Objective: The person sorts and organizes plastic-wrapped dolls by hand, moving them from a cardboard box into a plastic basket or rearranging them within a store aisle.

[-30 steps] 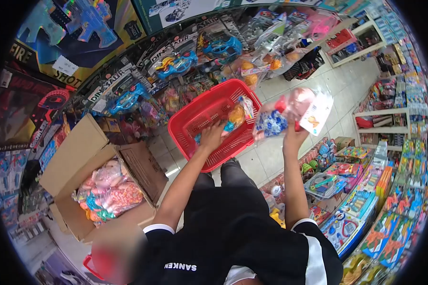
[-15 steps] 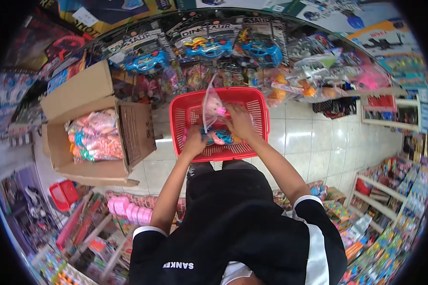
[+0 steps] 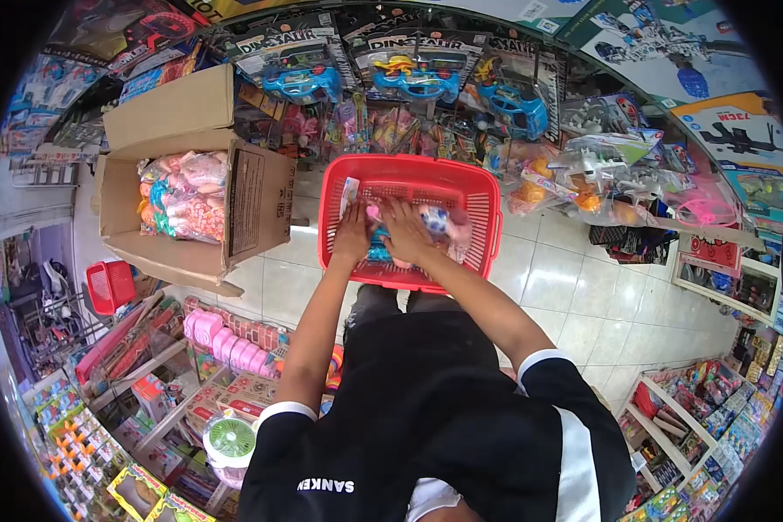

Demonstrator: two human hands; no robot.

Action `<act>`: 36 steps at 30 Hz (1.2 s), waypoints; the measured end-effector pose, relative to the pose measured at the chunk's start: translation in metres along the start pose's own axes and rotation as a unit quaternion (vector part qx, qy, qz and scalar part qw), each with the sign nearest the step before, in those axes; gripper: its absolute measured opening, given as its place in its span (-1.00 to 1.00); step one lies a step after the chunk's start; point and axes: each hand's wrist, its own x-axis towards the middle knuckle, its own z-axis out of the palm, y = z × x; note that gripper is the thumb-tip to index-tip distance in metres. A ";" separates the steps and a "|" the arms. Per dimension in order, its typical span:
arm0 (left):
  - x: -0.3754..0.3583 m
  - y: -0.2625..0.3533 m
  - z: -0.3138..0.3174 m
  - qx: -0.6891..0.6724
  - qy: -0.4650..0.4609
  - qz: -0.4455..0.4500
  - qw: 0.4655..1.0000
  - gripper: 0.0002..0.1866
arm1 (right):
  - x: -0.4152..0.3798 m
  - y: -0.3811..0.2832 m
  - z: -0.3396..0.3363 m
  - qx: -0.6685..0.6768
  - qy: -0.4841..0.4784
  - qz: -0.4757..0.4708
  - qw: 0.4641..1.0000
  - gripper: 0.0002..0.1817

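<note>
A red plastic basket [image 3: 411, 163] stands in front of me, with several bagged toys in it. My left hand [image 3: 351, 235] is inside its left part, fingers stretched out against a clear toy bag with a white label [image 3: 350, 193]. Beside it, my right hand [image 3: 406, 231] lies flat over the toys, fingers apart. Right of that hand is a bagged pink toy [image 3: 458, 233] with a blue-spotted white part [image 3: 435, 217]. Something bright blue [image 3: 378, 248] shows between my hands. What lies under my palms is hidden.
Left of the basket, an open cardboard box [image 3: 257, 200] holds bagged dolls [image 3: 187, 196]. Packaged dinosaur toys [image 3: 418, 74] hang ahead. A small red basket [image 3: 113, 287], pink containers [image 3: 226, 339] and a green-topped fan [image 3: 230, 438] are at lower left. A white rack [image 3: 731, 283] stands right.
The clear bag with the pink toy, upright at my right hand before, is down among the toys. My right hand has moved lower and left, flattening out. The view has shifted slightly.
</note>
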 end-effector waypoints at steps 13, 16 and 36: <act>0.007 0.020 -0.010 0.025 -0.171 -0.175 0.969 -0.05 | -0.045 0.053 -0.003 -0.090 -0.248 0.201 0.944 0.02; 0.003 0.020 -0.009 0.050 -0.130 -0.169 0.976 -0.14 | -0.038 0.062 -0.007 -0.101 -0.263 0.180 0.942 -0.01; -0.300 -0.065 -0.041 -0.273 0.261 -0.241 0.894 -0.76 | -0.057 -0.176 0.036 0.223 0.025 -0.168 0.960 -0.81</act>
